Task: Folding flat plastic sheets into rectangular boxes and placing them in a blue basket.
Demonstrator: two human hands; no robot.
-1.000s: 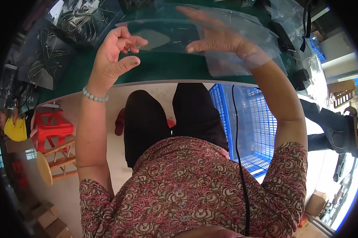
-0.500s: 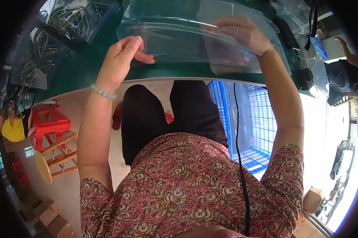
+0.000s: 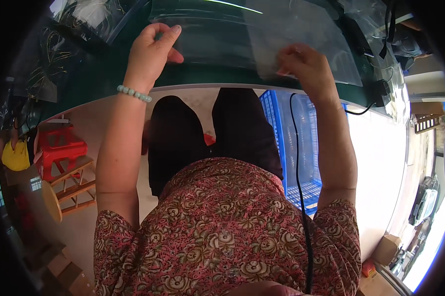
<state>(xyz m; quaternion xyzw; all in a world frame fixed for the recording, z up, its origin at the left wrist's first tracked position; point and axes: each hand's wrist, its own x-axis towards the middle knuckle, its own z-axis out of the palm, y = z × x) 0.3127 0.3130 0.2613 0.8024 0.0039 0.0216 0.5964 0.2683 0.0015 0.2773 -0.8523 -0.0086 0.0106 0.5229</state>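
A large clear plastic sheet (image 3: 212,44) lies across the green tabletop in front of me. My left hand (image 3: 152,52), with a beaded bracelet on its wrist, has its thumb and index finger closed at the sheet's left edge. The other fingers curl beneath, and the exact pinch point is hard to see through the film. My right hand (image 3: 309,69) hovers above the near right part, fingers bent and apart, slightly blurred, with nothing visible in them. Under it lies a hazier stack of clear plastic sheets (image 3: 331,54).
Clear bags with coiled wires (image 3: 50,54) lie at the table's left. A black cable (image 3: 363,111) hangs off the right side. Below the table stands a blue plastic crate (image 3: 272,113). A red stool (image 3: 62,148) and a wooden stool (image 3: 72,190) stand left.
My right hand has come out from behind the film and moved nearer to me, letting go of it. The raised sheet has sunk flatter onto the table. My left hand has shifted slightly farther away.
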